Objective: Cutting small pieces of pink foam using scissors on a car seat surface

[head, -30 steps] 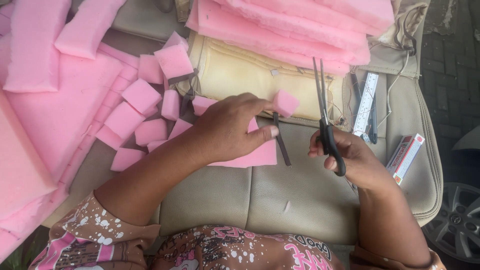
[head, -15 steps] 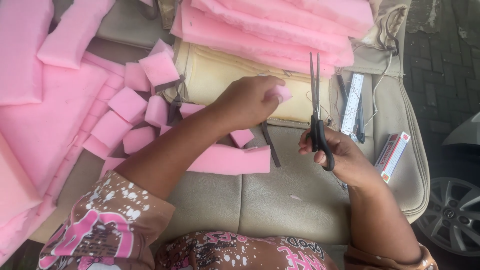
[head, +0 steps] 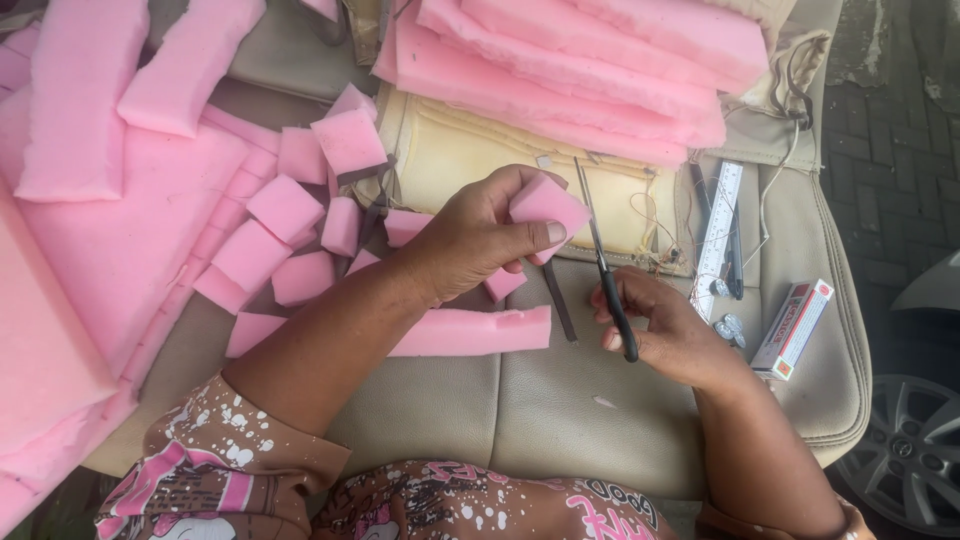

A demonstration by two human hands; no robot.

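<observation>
My left hand (head: 478, 235) pinches a small pink foam block (head: 548, 203) between thumb and fingers, lifted above a beige leather seat cushion (head: 560, 400). My right hand (head: 668, 328) grips black-handled scissors (head: 603, 265), blades closed and pointing away from me, just right of the block. A long pink foam strip (head: 470, 331) lies on the cushion under my left wrist. A dark narrow stick (head: 559, 300) lies beside the strip's right end.
Several cut pink foam cubes (head: 290, 220) lie heaped at the left beside large foam sheets (head: 110, 250). Thick foam slabs (head: 590, 60) are stacked at the back over a cream cover (head: 470, 150). A ruler (head: 720, 235), a small box (head: 793, 328) and a car wheel (head: 915, 450) are at the right.
My left hand has lifted a small cut foam block off the strip and turned it up beside the scissors. The scissors have tilted slightly; the strip now lies uncovered.
</observation>
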